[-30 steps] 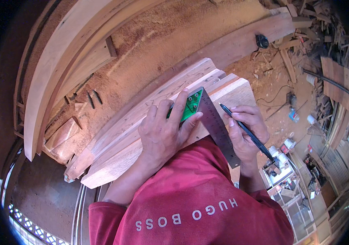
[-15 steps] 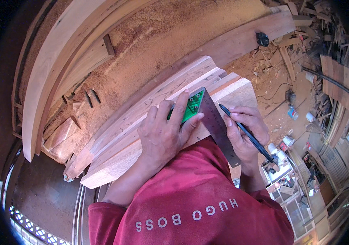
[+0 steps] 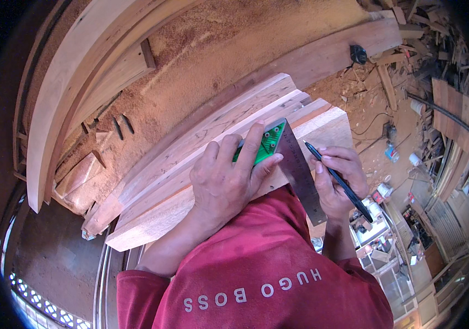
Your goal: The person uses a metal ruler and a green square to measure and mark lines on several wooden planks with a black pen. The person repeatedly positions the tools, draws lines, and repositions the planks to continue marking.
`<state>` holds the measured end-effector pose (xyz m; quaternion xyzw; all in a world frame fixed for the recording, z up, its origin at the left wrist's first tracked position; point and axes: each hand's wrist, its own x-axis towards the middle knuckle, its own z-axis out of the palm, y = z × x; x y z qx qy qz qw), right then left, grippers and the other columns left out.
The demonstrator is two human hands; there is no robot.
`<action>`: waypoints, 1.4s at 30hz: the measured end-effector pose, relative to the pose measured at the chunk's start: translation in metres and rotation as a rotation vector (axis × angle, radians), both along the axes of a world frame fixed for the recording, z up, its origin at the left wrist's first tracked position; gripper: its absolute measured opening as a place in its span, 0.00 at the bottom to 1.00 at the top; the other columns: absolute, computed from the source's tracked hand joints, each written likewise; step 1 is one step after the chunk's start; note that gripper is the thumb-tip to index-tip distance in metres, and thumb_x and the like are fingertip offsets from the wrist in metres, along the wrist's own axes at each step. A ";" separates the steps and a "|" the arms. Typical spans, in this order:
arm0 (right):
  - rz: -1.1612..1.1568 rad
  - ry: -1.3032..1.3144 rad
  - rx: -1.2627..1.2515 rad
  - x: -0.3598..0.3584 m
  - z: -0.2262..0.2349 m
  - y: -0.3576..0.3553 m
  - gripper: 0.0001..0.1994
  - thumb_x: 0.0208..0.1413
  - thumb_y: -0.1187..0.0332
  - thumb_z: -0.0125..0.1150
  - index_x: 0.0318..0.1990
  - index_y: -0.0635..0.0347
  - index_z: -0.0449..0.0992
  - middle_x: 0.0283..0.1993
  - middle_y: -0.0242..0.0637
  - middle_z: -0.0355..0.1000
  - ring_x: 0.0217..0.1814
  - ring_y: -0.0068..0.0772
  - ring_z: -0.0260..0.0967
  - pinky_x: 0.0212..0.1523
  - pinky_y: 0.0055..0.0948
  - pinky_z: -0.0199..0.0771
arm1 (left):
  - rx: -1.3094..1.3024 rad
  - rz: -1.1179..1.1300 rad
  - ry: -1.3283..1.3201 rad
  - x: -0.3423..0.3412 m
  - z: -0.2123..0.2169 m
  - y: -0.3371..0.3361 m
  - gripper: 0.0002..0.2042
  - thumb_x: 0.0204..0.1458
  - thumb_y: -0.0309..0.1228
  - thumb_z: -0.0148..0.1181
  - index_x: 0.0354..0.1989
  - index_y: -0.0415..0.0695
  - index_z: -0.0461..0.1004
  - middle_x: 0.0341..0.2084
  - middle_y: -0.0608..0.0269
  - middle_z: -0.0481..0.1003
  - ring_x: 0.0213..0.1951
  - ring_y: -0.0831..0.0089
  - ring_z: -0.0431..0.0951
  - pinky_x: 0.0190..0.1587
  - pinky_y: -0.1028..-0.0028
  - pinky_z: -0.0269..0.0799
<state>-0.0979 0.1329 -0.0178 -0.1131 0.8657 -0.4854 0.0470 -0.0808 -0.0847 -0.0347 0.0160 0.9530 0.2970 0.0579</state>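
Square between hands, on planks

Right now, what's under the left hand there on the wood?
Under the left hand lies the green stock of a try square, pressed onto the stacked planks. Its steel blade runs out beside the right hand holding a pen. The stock's covered part is hidden.

Sawdust-strewn floor (offcuts scattered)

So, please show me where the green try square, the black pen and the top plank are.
green try square [image 3: 262,147]: head view, on its green stock.
black pen [image 3: 340,183]: head view, on the barrel's middle, in the right hand.
top plank [image 3: 330,129]: head view, on its bare right end.
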 end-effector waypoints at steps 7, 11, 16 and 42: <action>-0.150 -0.033 -0.030 0.001 0.001 -0.008 0.09 0.46 0.79 0.70 0.37 0.63 0.79 0.38 0.44 0.78 0.39 0.38 0.78 0.40 0.30 0.78 | -0.003 0.001 0.008 0.000 -0.001 0.001 0.30 0.46 0.51 0.68 0.56 0.47 0.75 0.28 0.62 0.72 0.27 0.69 0.73 0.28 0.70 0.69; 0.009 -0.003 0.032 -0.003 0.003 -0.003 0.09 0.52 0.83 0.64 0.41 0.66 0.74 0.43 0.49 0.74 0.40 0.35 0.77 0.38 0.28 0.82 | 0.003 0.006 -0.007 0.001 0.000 0.001 0.30 0.46 0.50 0.69 0.56 0.46 0.75 0.29 0.62 0.73 0.29 0.67 0.74 0.29 0.69 0.70; -0.014 0.018 0.036 -0.009 0.009 -0.010 0.09 0.48 0.82 0.68 0.37 0.64 0.77 0.40 0.48 0.77 0.40 0.36 0.78 0.39 0.28 0.79 | 0.002 0.011 -0.013 0.001 0.000 0.002 0.30 0.46 0.50 0.69 0.55 0.47 0.75 0.30 0.61 0.74 0.31 0.66 0.76 0.31 0.69 0.72; 0.011 -0.182 0.111 0.015 0.039 0.026 0.09 0.42 0.82 0.69 0.34 0.66 0.80 0.37 0.46 0.79 0.37 0.37 0.80 0.38 0.29 0.80 | -0.037 0.017 0.065 0.001 -0.003 0.005 0.27 0.50 0.52 0.65 0.55 0.50 0.75 0.31 0.64 0.73 0.29 0.69 0.74 0.27 0.70 0.71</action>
